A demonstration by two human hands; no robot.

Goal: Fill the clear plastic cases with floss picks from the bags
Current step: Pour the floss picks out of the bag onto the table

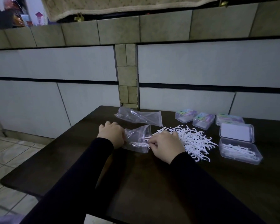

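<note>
- The last floss picks [141, 143] in the near bag [138, 138] lie with their long axis across the desk, left to right, tips pointing out of the bag's open mouth toward the right hand [166, 145].
- The right hand's fingers [152, 143] are curled at that mouth and pinch the ends of these picks; the pull that clears them would run rightward, along their length.
- The left hand [111, 134] grips the bag's closed left end, fingers bent over the plastic, holding it against that pull.
- Just right of the right hand lies the loose heap of picks [191, 141], touching or partly under the hand's far side, so the right hand is the nearer one to it.
- Beyond the heap, the open case [240, 151] holds a few picks, its lid [236, 132] flat behind it.
- Three closed cases [203, 121] stand at the far edge of the desk [136, 183].
- A second bag [139, 117] lies behind the first, seemingly empty.
</note>
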